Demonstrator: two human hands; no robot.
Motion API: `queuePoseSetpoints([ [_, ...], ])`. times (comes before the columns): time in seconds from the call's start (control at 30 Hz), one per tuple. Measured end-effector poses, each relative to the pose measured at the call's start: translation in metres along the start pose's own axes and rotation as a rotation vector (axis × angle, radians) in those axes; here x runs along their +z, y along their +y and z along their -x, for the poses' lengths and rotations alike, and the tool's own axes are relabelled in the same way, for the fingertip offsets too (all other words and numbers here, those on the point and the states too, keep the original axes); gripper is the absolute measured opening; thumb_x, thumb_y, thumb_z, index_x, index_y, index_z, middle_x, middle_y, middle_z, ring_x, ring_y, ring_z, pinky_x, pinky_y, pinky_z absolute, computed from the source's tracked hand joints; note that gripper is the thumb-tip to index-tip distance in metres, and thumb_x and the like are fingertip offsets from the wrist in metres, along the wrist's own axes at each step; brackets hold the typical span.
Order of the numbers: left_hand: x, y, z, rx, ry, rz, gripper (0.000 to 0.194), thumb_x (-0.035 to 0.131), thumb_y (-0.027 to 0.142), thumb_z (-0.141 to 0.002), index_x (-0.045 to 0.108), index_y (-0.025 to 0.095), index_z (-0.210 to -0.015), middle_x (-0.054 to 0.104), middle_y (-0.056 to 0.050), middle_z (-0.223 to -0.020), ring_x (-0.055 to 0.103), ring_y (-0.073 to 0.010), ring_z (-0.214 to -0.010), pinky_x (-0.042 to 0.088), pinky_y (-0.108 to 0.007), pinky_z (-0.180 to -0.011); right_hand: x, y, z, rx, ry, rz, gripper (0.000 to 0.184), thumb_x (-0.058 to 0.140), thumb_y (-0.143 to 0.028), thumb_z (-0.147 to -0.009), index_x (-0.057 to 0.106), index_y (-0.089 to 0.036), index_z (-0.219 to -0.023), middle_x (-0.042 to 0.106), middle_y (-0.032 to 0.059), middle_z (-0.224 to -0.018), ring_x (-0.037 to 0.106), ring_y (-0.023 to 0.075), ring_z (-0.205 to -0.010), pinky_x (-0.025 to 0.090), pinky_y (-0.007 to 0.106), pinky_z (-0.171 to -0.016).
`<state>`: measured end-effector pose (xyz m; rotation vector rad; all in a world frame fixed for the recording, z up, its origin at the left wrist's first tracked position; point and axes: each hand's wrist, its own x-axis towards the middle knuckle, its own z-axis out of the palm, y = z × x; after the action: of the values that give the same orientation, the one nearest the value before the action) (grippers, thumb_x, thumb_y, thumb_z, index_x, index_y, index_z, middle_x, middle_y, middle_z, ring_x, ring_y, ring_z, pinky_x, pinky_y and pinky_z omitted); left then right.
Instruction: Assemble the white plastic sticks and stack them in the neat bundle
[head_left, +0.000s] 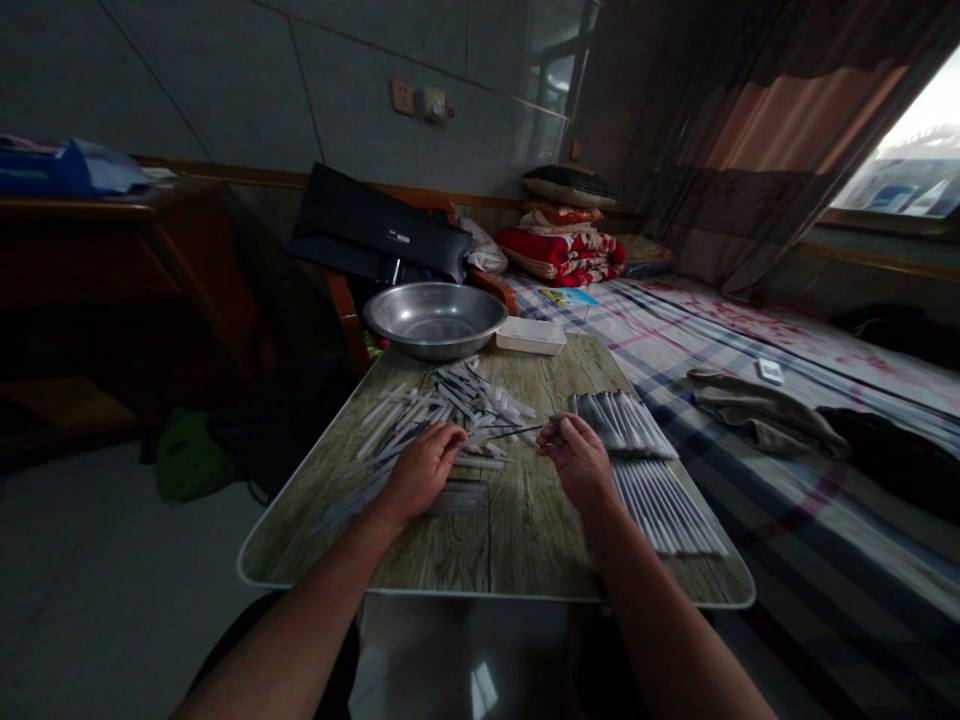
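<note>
My right hand [579, 462] pinches one end of a thin dark rod [514, 432] that points left across the table. Facing it, my left hand [421, 472] has its fingers drawn together near the rod's other end; what they hold, if anything, is too small to make out. Beyond and beside my left hand lies a loose heap of whitish, translucent tube-like pieces [469, 390]. Close to my right hand, slim white sticks with dark tips [619, 420] lie side by side, and a second row of white sticks [667, 508] lies nearer to me.
The wood-patterned table [525, 560] has a pale rim. At its far end stand a wide metal basin [435, 318] and a shallow white tray [531, 337]. A bed [750, 350] with a plaid sheet adjoins the right side. A wooden desk [82, 260] stands left.
</note>
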<state>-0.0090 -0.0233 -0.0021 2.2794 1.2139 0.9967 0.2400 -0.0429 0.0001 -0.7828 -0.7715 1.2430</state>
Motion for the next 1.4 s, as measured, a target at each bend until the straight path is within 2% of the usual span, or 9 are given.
queuePoseSetpoints([
  [0.3,-0.001,0.002,0.001,0.012,0.021,0.004,0.011,0.046,0.020,-0.091,0.056,0.021,-0.096,0.061,-0.005,-0.095,0.059,-0.0192,-0.092,0.045,-0.032,-0.084,0.002,0.002,0.001,-0.003,0.034,-0.006,0.023,0.077,-0.037,-0.072,0.067,-0.019,-0.082,0.066,0.0008,-0.067,0.063,0.0153,-0.061,0.053,0.027,-0.055],
  [0.47,0.000,0.001,0.002,0.014,0.021,-0.005,0.012,0.046,0.020,-0.091,0.057,0.021,-0.097,0.061,-0.004,-0.096,0.059,-0.0189,-0.092,0.045,-0.032,-0.083,0.006,0.004,0.004,0.014,-0.012,0.022,0.022,0.073,-0.037,-0.076,0.068,-0.018,-0.085,0.068,0.0029,-0.070,0.064,0.0164,-0.065,0.053,0.028,-0.056],
  [0.67,-0.004,0.003,0.003,0.023,-0.002,0.044,0.014,0.045,0.020,-0.092,0.057,0.021,-0.098,0.062,-0.005,-0.097,0.059,-0.0194,-0.093,0.045,-0.032,-0.084,0.007,-0.008,0.008,0.057,-0.093,-0.061,0.024,0.067,-0.038,-0.080,0.071,-0.016,-0.088,0.069,0.0064,-0.075,0.066,0.0184,-0.069,0.054,0.030,-0.057],
  [0.87,-0.007,0.011,0.003,-0.008,-0.046,0.207,0.013,0.051,0.020,-0.088,0.061,0.021,-0.096,0.063,-0.004,-0.096,0.060,-0.0192,-0.092,0.046,-0.032,-0.085,0.033,0.004,0.020,0.083,-0.200,0.050,0.017,0.068,-0.033,-0.079,0.068,-0.019,-0.088,0.060,-0.0007,-0.063,0.056,0.0119,-0.055,0.047,0.024,-0.050],
  [0.97,-0.005,0.011,0.004,-0.046,-0.109,0.355,0.013,0.055,0.020,-0.086,0.061,0.021,-0.097,0.064,-0.003,-0.094,0.061,-0.0187,-0.092,0.047,-0.032,-0.085,0.047,0.015,0.018,0.117,-0.318,0.152,0.025,0.070,-0.035,-0.077,0.064,-0.022,-0.097,0.056,-0.0043,-0.060,0.052,0.0103,-0.050,0.045,0.022,-0.049],
  [1.07,-0.003,0.008,0.004,-0.141,-0.060,0.550,0.018,0.057,0.024,-0.086,0.059,0.021,-0.104,0.061,-0.002,-0.092,0.061,-0.0165,-0.085,0.049,-0.030,-0.078,0.048,0.018,-0.006,0.076,-0.315,0.389,0.026,0.061,-0.040,-0.083,0.063,-0.021,-0.100,0.058,-0.0025,-0.065,0.054,0.0123,-0.055,0.046,0.024,-0.053],
  [1.17,-0.004,0.006,0.002,-0.222,0.013,0.755,0.035,0.055,0.029,-0.088,0.052,0.024,-0.123,0.053,0.001,-0.090,0.059,-0.0110,-0.071,0.050,-0.027,-0.071,0.041,0.015,-0.044,-0.101,-0.204,1.031,0.018,0.054,-0.026,-0.085,0.069,-0.016,-0.090,0.065,0.0035,-0.075,0.060,0.0154,-0.071,0.046,0.025,-0.066],
  [1.27,-0.007,0.007,0.001,-0.259,0.033,0.897,0.051,0.054,0.031,-0.089,0.040,0.029,-0.138,0.050,0.003,-0.088,0.060,-0.0087,-0.066,0.052,-0.027,-0.069,0.037,0.016,-0.073,-0.137,-0.241,1.618,0.024,0.051,-0.015,-0.085,0.073,-0.016,-0.094,0.069,0.0105,-0.099,0.062,0.0187,-0.093,0.043,0.026,-0.083],
  [1.4,-0.009,0.011,0.000,-0.311,-0.006,0.991,0.059,0.056,0.035,-0.087,0.035,0.033,-0.143,0.049,0.004,-0.087,0.061,-0.0094,-0.070,0.056,-0.029,-0.069,0.042,0.025,-0.085,-0.058,-0.305,1.901,0.032,0.048,-0.015,-0.089,0.072,-0.020,-0.109,0.066,0.0119,-0.110,0.064,0.0193,-0.098,0.043,0.025,-0.081],
])
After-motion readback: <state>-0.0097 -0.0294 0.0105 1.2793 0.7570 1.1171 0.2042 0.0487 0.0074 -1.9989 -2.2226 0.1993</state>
